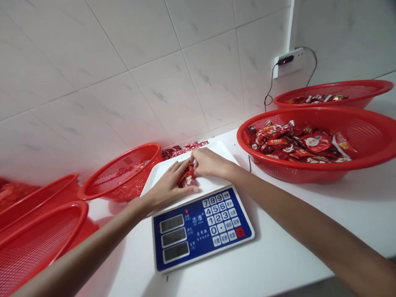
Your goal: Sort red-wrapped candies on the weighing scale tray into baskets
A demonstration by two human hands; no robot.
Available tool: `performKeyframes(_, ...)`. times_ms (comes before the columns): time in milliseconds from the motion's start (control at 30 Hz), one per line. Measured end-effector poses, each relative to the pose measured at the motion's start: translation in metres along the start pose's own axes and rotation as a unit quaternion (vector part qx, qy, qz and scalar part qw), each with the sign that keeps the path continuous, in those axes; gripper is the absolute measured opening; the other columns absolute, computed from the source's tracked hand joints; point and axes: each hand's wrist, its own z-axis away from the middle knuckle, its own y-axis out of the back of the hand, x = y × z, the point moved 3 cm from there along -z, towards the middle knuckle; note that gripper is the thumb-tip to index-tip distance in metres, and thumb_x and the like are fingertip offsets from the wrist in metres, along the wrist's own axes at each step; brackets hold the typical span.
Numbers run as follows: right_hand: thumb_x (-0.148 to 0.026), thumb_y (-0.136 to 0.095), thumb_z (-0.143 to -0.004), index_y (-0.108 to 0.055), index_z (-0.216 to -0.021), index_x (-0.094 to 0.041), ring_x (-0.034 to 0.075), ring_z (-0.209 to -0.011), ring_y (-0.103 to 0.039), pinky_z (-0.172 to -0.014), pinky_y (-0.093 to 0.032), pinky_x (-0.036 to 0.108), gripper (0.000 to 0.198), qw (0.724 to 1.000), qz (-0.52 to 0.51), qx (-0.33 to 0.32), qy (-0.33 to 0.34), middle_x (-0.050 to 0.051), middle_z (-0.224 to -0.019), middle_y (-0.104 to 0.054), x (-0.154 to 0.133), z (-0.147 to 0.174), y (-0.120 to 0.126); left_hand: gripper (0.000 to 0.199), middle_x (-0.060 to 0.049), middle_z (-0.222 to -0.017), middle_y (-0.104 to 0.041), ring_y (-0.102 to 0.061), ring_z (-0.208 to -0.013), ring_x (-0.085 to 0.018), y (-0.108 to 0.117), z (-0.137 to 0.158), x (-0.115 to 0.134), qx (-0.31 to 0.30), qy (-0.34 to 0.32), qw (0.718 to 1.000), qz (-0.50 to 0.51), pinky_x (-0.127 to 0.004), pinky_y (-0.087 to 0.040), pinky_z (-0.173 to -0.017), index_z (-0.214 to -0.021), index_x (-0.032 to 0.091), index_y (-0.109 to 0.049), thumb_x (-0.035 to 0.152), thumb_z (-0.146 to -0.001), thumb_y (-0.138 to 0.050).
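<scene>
Just now, the left hand [171, 180] lies low over the weighing tray [223, 152], its thumb parted wide from its straight fingers, with small red sweet packets [187, 178] in the gap between them. Close against these fingers, the right hand [206, 162] is narrow, its fingers curled in at the packets; whether it pinches one, I cannot tell. Nearer the wearer than both hands is the scale's blue keypad panel [202, 231]. Beyond the left hand, behind the tray, more wrapped sweets [173, 153] lie by the wall. Left of that hand stands a red basket [116, 173] with a few wrappers in it. Well to the right of the right hand, a large red basket [312, 166] of mixed packets stands on the white worktop [291, 222], another basket [365, 88] behind it.
</scene>
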Motion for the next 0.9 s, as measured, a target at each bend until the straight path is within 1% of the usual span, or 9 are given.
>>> performKeyframes(67,-0.003,-0.059,-0.076,-0.068,-0.104,-0.003,0.017,-0.081,-0.064,-0.063,-0.042,0.025,0.029,1.0,-0.013,-0.011,-0.003,0.012,-0.086,-0.071,0.002,0.001,0.005,0.081,-0.015,-0.146,-0.052,-0.047,-0.132,-0.037,-0.003,-0.002,0.001,0.017,-0.001,0.999,-0.033,-0.056,-0.037,-0.109,-0.149,0.025,-0.039,0.066,-0.082,-0.059)
performKeyframes(200,-0.009,-0.064,-0.078,-0.059,-0.13,-0.008,0.017,-0.082,-0.068,-0.066,-0.048,0.025,0.053,0.992,-0.085,-0.093,-0.017,0.009,-0.093,-0.074,0.007,0.011,0.023,0.045,-0.012,-0.122,-0.063,-0.057,-0.112,-0.032,-0.007,-0.009,0.009,0.05,-0.02,0.996,-0.066,-0.052,-0.045,-0.096,-0.124,0.025,-0.065,0.053,-0.093,-0.049)
performKeyframes(267,-0.011,-0.062,-0.081,-0.055,-0.138,-0.012,0.018,-0.085,-0.069,-0.069,-0.049,0.026,0.057,0.995,-0.072,-0.061,-0.022,0.01,-0.1,-0.073,0.008,0.019,0.039,0.036,-0.011,-0.117,-0.063,-0.06,-0.104,-0.029,-0.006,-0.011,0.013,0.059,-0.028,0.996,-0.06,-0.049,-0.047,-0.094,-0.113,0.024,-0.07,0.047,-0.093,-0.05)
performKeyframes(400,-0.014,-0.056,-0.088,-0.06,-0.134,-0.014,0.019,-0.09,-0.068,-0.074,-0.047,0.028,0.046,0.996,0.03,0.07,-0.041,0.01,-0.106,-0.073,0.005,0.04,0.069,0.03,-0.01,-0.113,-0.065,-0.062,-0.093,-0.025,-0.004,-0.013,0.013,0.09,-0.015,0.995,-0.034,-0.044,-0.048,-0.089,-0.106,0.021,-0.072,0.04,-0.091,-0.054)
performKeyframes(533,-0.021,-0.059,-0.09,-0.059,-0.136,-0.02,0.02,-0.095,-0.067,-0.077,-0.046,0.028,0.046,0.993,0.053,0.094,-0.044,0.008,-0.111,-0.072,0.003,0.053,0.081,0.018,-0.007,-0.107,-0.068,-0.061,-0.088,-0.022,-0.001,-0.02,0.009,0.113,0.009,0.994,0.003,-0.039,-0.046,-0.085,-0.09,0.021,-0.071,0.033,-0.085,-0.059)
performKeyframes(633,-0.022,-0.061,-0.088,-0.058,-0.137,-0.02,0.02,-0.096,-0.066,-0.078,-0.047,0.028,0.049,0.994,0.056,0.087,-0.04,0.007,-0.112,-0.071,0.004,0.057,0.083,0.01,-0.004,-0.093,-0.068,-0.058,-0.077,-0.018,0.007,-0.026,0.003,0.129,0.05,0.989,0.046,-0.032,-0.046,-0.074,-0.081,0.02,-0.068,0.027,-0.078,-0.062)
performKeyframes(767,-0.021,-0.062,-0.086,-0.063,-0.132,-0.02,0.02,-0.091,-0.068,-0.078,-0.049,0.031,0.046,0.993,0.06,0.092,-0.047,0.007,-0.108,-0.073,0.005,0.066,0.088,0.019,0.001,-0.065,-0.055,-0.04,-0.049,-0.01,0.039,-0.007,-0.003,0.161,0.15,0.966,0.138,-0.023,-0.032,-0.047,-0.087,0.02,-0.064,0.036,-0.08,-0.057)
performKeyframes(833,-0.02,-0.061,-0.088,-0.069,-0.124,-0.022,0.02,-0.088,-0.068,-0.079,-0.05,0.034,0.037,0.987,0.07,0.115,-0.083,0.006,-0.106,-0.074,0.01,0.075,0.098,0.026,0.003,-0.062,-0.05,-0.031,-0.044,-0.007,0.068,0.023,-0.007,0.181,0.196,0.948,0.174,-0.021,-0.023,-0.041,-0.091,0.02,-0.062,0.044,-0.081,-0.057)
performKeyframes(900,-0.02,-0.063,-0.087,-0.074,-0.115,-0.024,0.02,-0.086,-0.069,-0.081,-0.049,0.035,0.029,0.972,0.12,0.148,-0.14,0.005,-0.103,-0.075,0.024,0.084,0.112,0.03,0.004,-0.065,-0.051,-0.029,-0.043,-0.006,0.099,0.066,-0.013,0.209,0.234,0.93,0.192,-0.019,-0.02,-0.04,-0.091,0.02,-0.06,0.049,-0.081,-0.06)
